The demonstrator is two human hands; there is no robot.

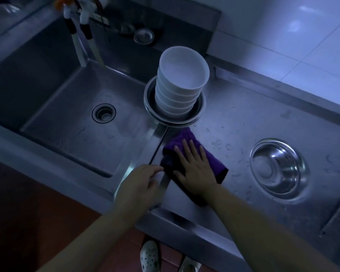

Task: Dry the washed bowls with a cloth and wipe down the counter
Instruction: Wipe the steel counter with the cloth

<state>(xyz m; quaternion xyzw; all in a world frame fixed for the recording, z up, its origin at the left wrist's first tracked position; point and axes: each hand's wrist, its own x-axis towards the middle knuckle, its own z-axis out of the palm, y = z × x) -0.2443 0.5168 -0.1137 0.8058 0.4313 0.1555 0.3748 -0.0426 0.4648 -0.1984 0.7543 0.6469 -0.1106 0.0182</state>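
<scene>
A stack of several white bowls (182,83) stands in a shallow steel dish (199,110) on the counter beside the sink. A folded purple cloth (186,140) lies on the steel counter (253,118) in front of the stack. My right hand (194,165) presses flat on the cloth with fingers straight and spread. My left hand (139,187) rests on the rim between sink and counter, its fingertips touching the cloth's left edge. Water drops dot the counter right of the cloth.
A deep steel sink (73,122) with a round drain (103,113) fills the left. Two tap hoses (82,40) hang at its back corner. An empty steel bowl (277,169) sits at the right. White tiles cover the wall behind. My shoes show below the counter edge.
</scene>
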